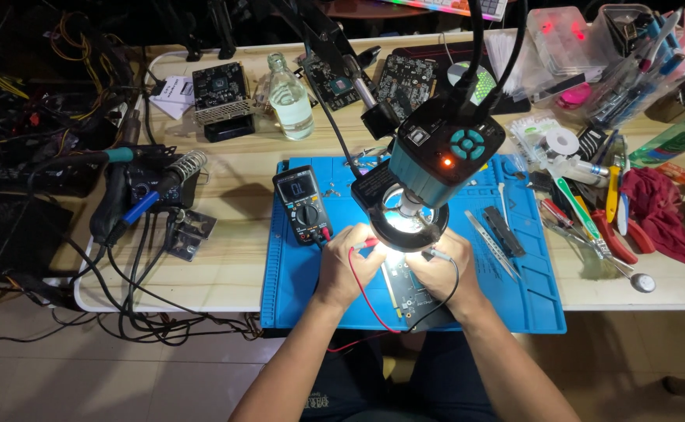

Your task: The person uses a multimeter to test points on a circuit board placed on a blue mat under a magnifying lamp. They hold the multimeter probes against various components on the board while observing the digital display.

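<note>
My left hand [348, 264] is shut on a red multimeter probe [364, 244] whose red lead [366, 301] loops down off the table's front. My right hand [441, 268] is shut on a black probe [437, 254] with a black lead [445, 298]. Both probe tips point under the lit ring light [407, 227] of a teal microscope camera [444, 152], onto a dark circuit board [407, 291] lying on the blue work mat [299, 289]. A black multimeter [302, 205] stands on the mat just left of my left hand.
Tweezers [489, 244] and a black tool [504, 231] lie on the mat's right side. Pliers, cutters and a red cloth [663, 215] crowd the far right. A soldering station [149, 191] with cables sits left. A clear bottle [289, 98] and spare boards [219, 91] stand behind.
</note>
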